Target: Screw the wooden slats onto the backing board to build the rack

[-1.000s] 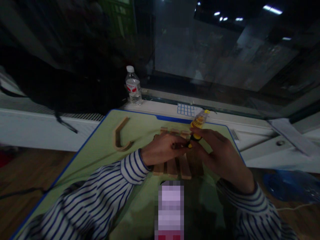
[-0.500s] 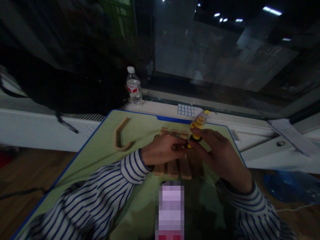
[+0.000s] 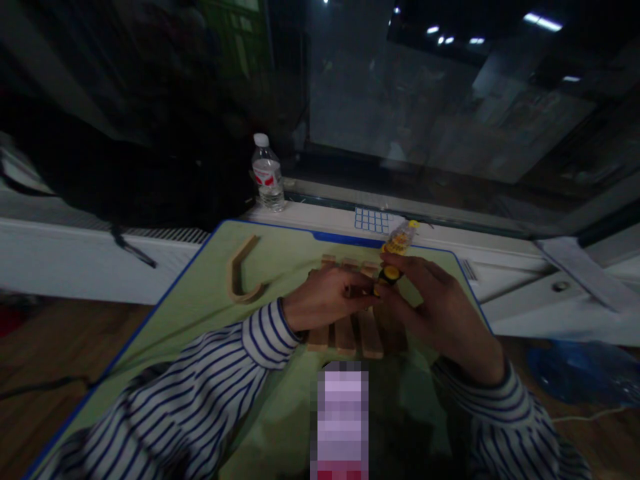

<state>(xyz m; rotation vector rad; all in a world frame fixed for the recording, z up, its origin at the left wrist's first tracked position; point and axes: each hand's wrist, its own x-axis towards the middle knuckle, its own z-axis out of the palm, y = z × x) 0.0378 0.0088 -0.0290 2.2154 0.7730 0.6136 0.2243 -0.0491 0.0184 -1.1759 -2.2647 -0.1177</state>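
No wording reads clearly from my remote seat in this dim view. At 11 o'clock of the green mat (image 3: 200,293), the water bottle (image 3: 269,177) wears a red-and-white label, its brand too blurred to make out. At 12 o'clock a white sheet (image 3: 373,219) shows a blue grid of squares, no figures legible. At 1 o'clock the small yellow bottle (image 3: 400,239) bears dark print I cannot read. The yellow-and-black tool handle (image 3: 389,274), gripped in the right hand (image 3: 445,313), shows no legible mark.

The right hand (image 3: 443,307) shifted slightly on the yellow-handled tool (image 3: 398,240).
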